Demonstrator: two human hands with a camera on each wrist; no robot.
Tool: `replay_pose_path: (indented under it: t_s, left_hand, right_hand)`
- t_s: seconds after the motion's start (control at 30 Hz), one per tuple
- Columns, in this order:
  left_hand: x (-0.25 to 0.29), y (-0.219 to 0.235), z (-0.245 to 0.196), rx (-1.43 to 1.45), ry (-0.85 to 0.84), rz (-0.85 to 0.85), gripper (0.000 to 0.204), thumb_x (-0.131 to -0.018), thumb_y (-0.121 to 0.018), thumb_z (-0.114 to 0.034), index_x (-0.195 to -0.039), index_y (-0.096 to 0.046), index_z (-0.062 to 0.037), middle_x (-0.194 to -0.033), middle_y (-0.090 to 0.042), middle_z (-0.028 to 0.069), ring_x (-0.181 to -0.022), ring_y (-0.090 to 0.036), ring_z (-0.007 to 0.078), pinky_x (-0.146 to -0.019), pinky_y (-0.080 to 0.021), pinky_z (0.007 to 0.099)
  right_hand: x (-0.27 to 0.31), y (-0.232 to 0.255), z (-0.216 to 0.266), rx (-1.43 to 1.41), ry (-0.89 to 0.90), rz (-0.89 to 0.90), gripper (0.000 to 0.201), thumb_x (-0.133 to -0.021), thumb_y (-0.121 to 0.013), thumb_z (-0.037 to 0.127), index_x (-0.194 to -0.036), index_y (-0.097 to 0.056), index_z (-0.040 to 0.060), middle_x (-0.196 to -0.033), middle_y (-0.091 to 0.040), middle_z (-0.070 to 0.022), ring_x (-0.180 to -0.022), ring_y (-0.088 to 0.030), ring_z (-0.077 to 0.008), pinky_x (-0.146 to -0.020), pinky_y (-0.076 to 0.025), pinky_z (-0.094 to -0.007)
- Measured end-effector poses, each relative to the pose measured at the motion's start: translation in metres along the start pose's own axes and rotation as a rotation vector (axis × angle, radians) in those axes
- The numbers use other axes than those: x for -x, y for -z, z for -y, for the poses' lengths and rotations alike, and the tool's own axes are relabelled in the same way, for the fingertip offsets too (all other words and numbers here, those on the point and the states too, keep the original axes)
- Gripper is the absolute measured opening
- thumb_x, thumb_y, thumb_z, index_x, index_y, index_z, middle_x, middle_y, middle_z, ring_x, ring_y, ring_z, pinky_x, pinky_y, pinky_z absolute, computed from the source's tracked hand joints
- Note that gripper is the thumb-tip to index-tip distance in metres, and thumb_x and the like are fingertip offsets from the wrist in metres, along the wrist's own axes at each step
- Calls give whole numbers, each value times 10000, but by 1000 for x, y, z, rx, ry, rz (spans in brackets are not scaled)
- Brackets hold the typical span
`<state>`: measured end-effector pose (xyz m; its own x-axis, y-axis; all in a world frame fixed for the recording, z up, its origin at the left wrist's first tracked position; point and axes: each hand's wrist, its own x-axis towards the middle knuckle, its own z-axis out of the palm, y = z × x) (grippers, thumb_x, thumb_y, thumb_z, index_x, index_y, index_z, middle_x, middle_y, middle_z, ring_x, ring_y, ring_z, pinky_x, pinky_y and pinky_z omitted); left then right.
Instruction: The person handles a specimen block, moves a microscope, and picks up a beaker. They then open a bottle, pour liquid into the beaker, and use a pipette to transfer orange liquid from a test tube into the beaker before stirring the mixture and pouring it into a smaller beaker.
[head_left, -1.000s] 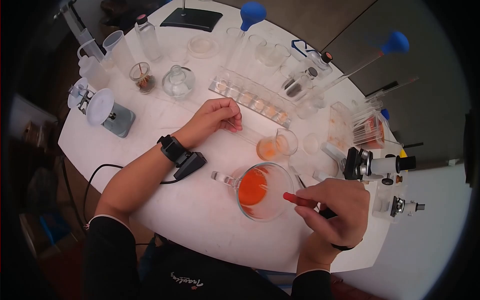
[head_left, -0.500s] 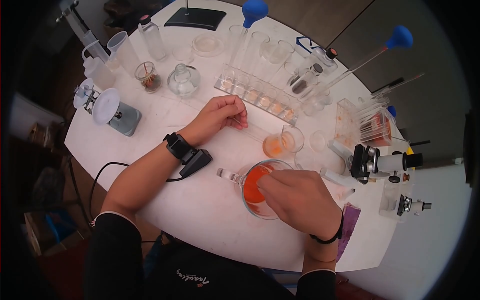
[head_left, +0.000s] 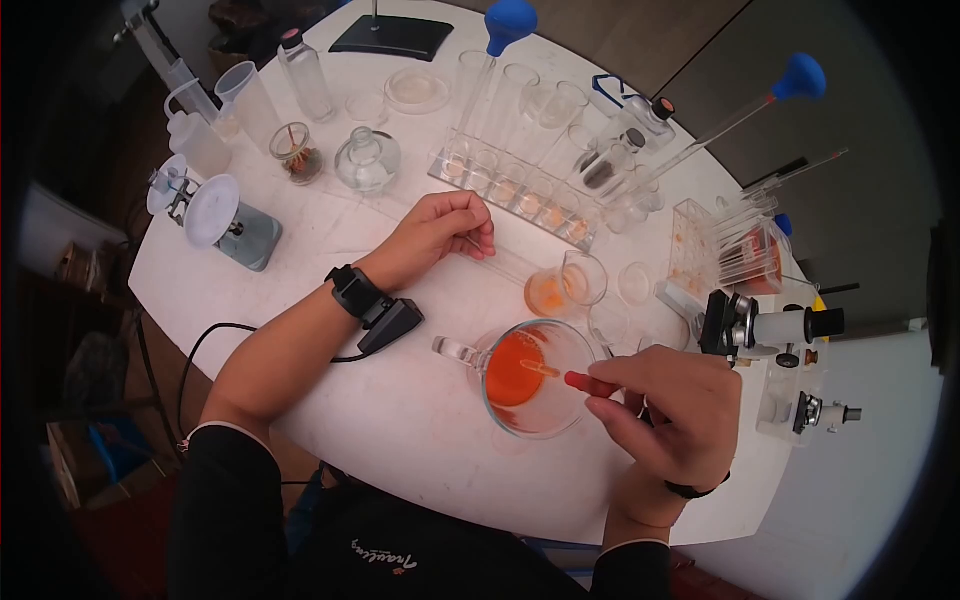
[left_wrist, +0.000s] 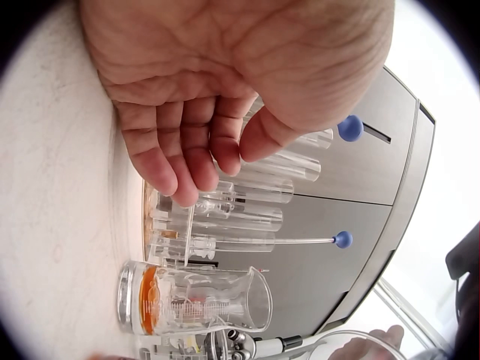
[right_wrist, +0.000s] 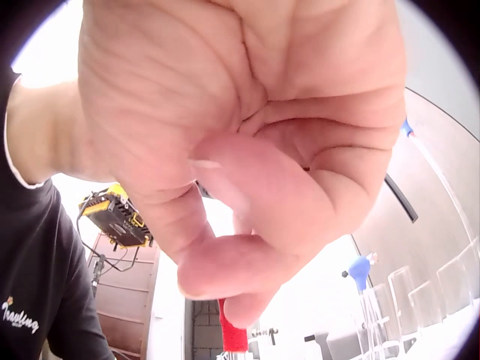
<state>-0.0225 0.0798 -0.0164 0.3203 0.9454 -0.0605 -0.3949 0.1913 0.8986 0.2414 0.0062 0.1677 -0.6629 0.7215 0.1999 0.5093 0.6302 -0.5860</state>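
My right hand (head_left: 680, 415) pinches the red bulb (head_left: 577, 380) of a dropper between thumb and fingers. The dropper's glass tube (head_left: 542, 369), tinged orange, lies across the opening of a large glass mug (head_left: 563, 415) holding orange-red liquid (head_left: 512, 385). In the right wrist view, the red bulb (right_wrist: 233, 335) shows below the pinching fingertips. My left hand (head_left: 440, 232) rests on the table with loosely curled fingers; I see nothing held in it. In the left wrist view, a small beaker (left_wrist: 199, 300) with orange liquid stands beyond those fingers (left_wrist: 193, 154).
Behind my left hand is a clear rack (head_left: 510, 205) of small cups, with a round flask (head_left: 367, 165) and a jar (head_left: 296, 160) beside it. A balance (head_left: 235, 225) stands left. Microscopes (head_left: 745, 325), test tubes (head_left: 745, 250) and a blue-bulbed pipette (head_left: 800, 75) are at right.
Half a second ago my right hand was over the mug, covering the dropper; it has moved right and the dropper shows again. A purple cloth is now hidden behind it. The left hand has stayed put.
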Motion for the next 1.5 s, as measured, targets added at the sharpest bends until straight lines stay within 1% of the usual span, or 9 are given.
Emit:
replay_pose_path:
  t_s: [0.03, 0.13, 0.2, 0.23, 0.5, 0.73, 0.97, 1.27, 1.5]
  left_hand:
    - [0, 0, 0, 1, -2, -1, 155, -994, -504, -191, -904, -555, -76, -912, -600, 34, -867, -614, 136, -801, -496, 286]
    - [1, -1, 0, 2, -9, -3, 153, -992, -500, -189, -905, -554, -75, -914, -597, 37, -872, -614, 142, -801, -496, 289]
    - [1, -2, -1, -3, -15, -5, 154, -990, -498, -187, -908, -556, -71, -915, -596, 39, -876, -614, 146, -802, -496, 292]
    - [1, -1, -1, -6, -12, -7, 154, -989, -498, -187, -911, -559, -69, -916, -597, 40, -876, -614, 147, -801, -496, 292]
    - [0, 0, 0, -5, -9, -1, 159, -988, -499, -182, -928, -573, -55, -921, -602, 45, -863, -618, 147, -798, -495, 288]
    - [1, -1, -1, -5, 2, -3, 146, -987, -493, -172, -908, -559, -69, -919, -598, 42, -864, -619, 142, -794, -497, 284]
    - [1, -2, -2, -6, -6, -5, 144, -987, -489, -169, -887, -540, -79, -915, -593, 39, -865, -618, 143, -795, -497, 284]
    - [1, -1, -1, -2, -10, 7, 152, -995, -494, -176, -897, -551, -75, -915, -603, 38, -862, -621, 140, -795, -504, 282]
    - [1, -1, -2, -4, -5, 2, 140, -990, -492, -167, -901, -547, -73, -918, -596, 41, -864, -618, 145, -802, -501, 287]
  right_hand:
    - [2, 6, 3, -15, -4, -84, 214, -675, -790, 71, -857, -705, -1, -662, -662, -73, -498, -593, -154, -480, -443, -247]
    - [13, 19, -12, -95, 203, -403, 248, -631, -788, 42, -847, -697, -41, -661, -667, -92, -492, -579, -129, -475, -422, -220]
    - [24, 26, -26, -131, 199, -538, 264, -647, -763, 13, -886, -686, -69, -679, -663, -121, -523, -579, -119, -500, -415, -197]
    - [28, 27, -29, -196, 150, -557, 248, -708, -725, -9, -942, -674, -75, -722, -666, -130, -545, -581, -120, -516, -424, -200]
    - [5, 22, -42, -104, -29, -439, 190, -780, -711, -54, -965, -669, -48, -799, -696, -94, -607, -609, -76, -535, -429, -172]
    - [-16, 4, -53, 65, 12, -327, 116, -806, -719, -3, -914, -675, 1, -787, -706, -57, -597, -605, -74, -495, -415, -190]
    - [-17, 2, -53, 101, 25, -281, 103, -802, -700, -17, -899, -675, 4, -789, -694, -79, -614, -638, -137, -498, -449, -220]
    - [-15, 5, -47, 167, 27, -302, 110, -788, -723, 5, -891, -685, 18, -788, -692, -69, -629, -627, -146, -514, -459, -244]
    - [-16, 8, -48, 147, 70, -343, 138, -760, -746, 1, -888, -699, 25, -774, -690, -66, -724, -633, -168, -543, -469, -251]
